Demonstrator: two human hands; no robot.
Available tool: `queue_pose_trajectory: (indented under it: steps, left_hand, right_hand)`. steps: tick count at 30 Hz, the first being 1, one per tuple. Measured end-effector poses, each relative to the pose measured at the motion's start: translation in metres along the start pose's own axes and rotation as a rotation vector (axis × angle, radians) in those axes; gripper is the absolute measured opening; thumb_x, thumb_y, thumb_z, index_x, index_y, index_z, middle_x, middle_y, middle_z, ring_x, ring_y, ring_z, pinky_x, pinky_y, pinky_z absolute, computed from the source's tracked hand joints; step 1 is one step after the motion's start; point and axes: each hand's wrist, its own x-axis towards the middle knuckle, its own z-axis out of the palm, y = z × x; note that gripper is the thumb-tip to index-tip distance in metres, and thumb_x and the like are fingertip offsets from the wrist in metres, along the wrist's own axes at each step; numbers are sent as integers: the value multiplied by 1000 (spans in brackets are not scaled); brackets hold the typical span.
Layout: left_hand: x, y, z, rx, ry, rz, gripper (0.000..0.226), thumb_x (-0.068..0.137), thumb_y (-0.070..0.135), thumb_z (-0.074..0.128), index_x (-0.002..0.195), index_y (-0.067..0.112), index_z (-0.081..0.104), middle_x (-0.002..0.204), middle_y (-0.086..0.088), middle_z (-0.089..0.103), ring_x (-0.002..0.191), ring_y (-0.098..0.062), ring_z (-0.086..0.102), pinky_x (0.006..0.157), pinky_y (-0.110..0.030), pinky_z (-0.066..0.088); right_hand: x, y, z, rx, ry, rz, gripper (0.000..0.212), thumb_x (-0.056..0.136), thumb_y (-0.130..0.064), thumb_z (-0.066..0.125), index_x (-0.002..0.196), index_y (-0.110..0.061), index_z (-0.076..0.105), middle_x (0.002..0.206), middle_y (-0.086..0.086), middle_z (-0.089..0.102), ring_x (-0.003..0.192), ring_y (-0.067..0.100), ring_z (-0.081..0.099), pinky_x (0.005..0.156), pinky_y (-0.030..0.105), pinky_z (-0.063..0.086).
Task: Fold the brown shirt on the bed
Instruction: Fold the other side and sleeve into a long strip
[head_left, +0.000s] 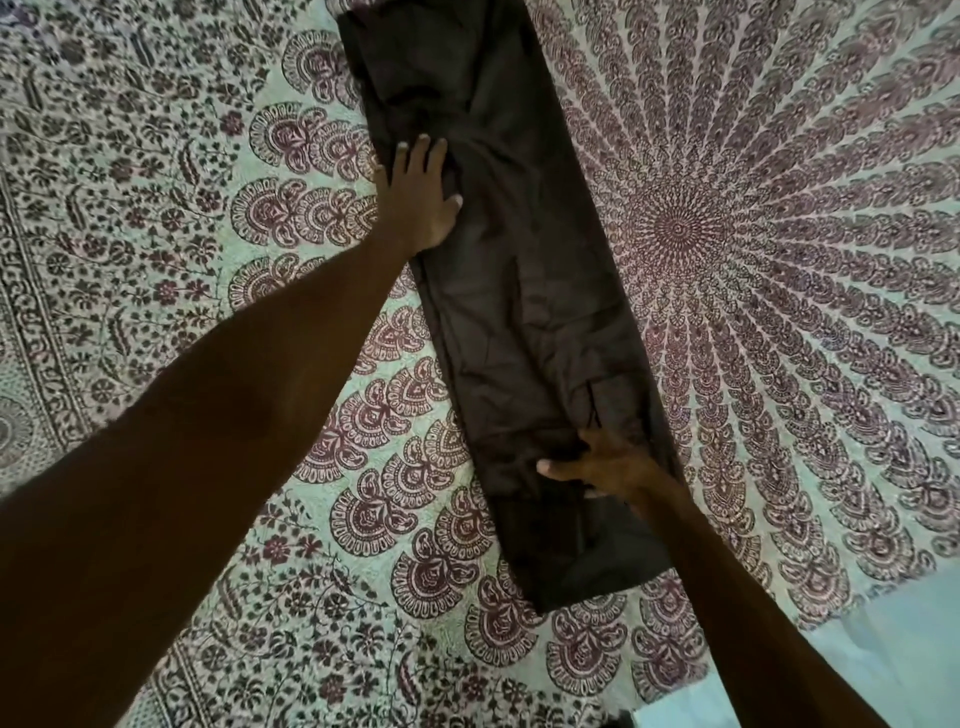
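Observation:
The brown shirt (514, 322) lies on the bed as a long narrow strip, running from the top of the view down toward the lower middle. My left hand (418, 195) lies flat on its left edge in the upper half, fingers straight and spread. My right hand (605, 462) rests on the lower part of the strip near its right edge, fingers spread and pressing into the cloth, with the thumb pointing left. Small wrinkles run across the fabric between the two hands.
The bed is covered by a patterned spread (779, 249) with a maroon mandala print on pale green. A plain pale sheet (893, 644) shows at the lower right, past the spread's edge.

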Motion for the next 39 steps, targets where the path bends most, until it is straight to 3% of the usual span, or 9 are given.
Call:
queue_pose_trajectory:
  steps: [4,6,10,16,21,25,27,33,39]
  left_hand:
    - [-17,7,5,-27,85,70,68,93,44,47,151,18,22,160,-7,18,147,-32,16,117,-53,17]
    - [-28,13,14,-50,56,91,72,92,50,47,152,19,22,160,-7,17,147,-33,15,117,-53,17]
    - [-43,17,31,-11,-57,96,82,89,55,50,154,22,13,162,-7,8,149,-33,7,118,-56,10]
    - [-57,28,27,-88,211,102,74,87,43,53,151,21,23,157,-6,24,144,-30,26,115,-50,25]
    - [-69,28,41,-34,24,119,77,89,55,50,152,24,19,161,-6,13,148,-33,12,117,-53,13]
    - [-71,20,50,-39,31,111,80,90,59,47,154,23,14,162,-7,8,149,-33,7,118,-51,9]
    - [-72,18,52,-66,99,96,78,91,57,46,153,22,16,162,-7,11,149,-32,9,118,-51,10]
    - [-59,11,43,-91,144,37,76,90,52,52,153,23,19,162,-4,13,149,-30,10,118,-52,14]
    - [-37,2,38,-63,32,89,104,73,72,56,154,26,10,162,-5,7,148,-33,10,116,-56,13]
  right_hand:
    - [3,17,6,-165,242,-83,39,83,-25,75,115,-6,63,105,15,69,88,23,64,83,40,55]
    - [-1,19,7,-356,361,-115,43,82,-36,74,116,-11,66,108,13,69,94,27,66,84,34,53]
    - [-14,11,13,-602,526,-71,46,83,-46,68,115,-13,62,116,15,64,109,37,62,87,41,50]
    - [-16,18,16,-544,449,-122,51,77,-32,75,121,-15,58,116,15,66,109,36,63,90,43,53]
    - [-20,23,16,-527,415,-143,46,79,-31,74,119,-16,60,114,14,67,107,35,63,88,41,54]
    - [-28,1,4,-719,552,-87,42,84,-45,67,110,-11,62,113,13,63,107,36,61,84,37,49]
    - [-24,-20,-8,-666,617,-110,40,87,-46,63,107,-11,64,112,16,64,107,36,61,85,37,49]
    - [36,-111,-39,-256,532,-345,42,92,-41,60,121,-11,59,121,15,65,115,31,59,89,29,45]
    - [88,-205,-63,-47,661,-419,42,88,-42,64,114,-10,63,118,16,66,114,32,59,91,32,45]
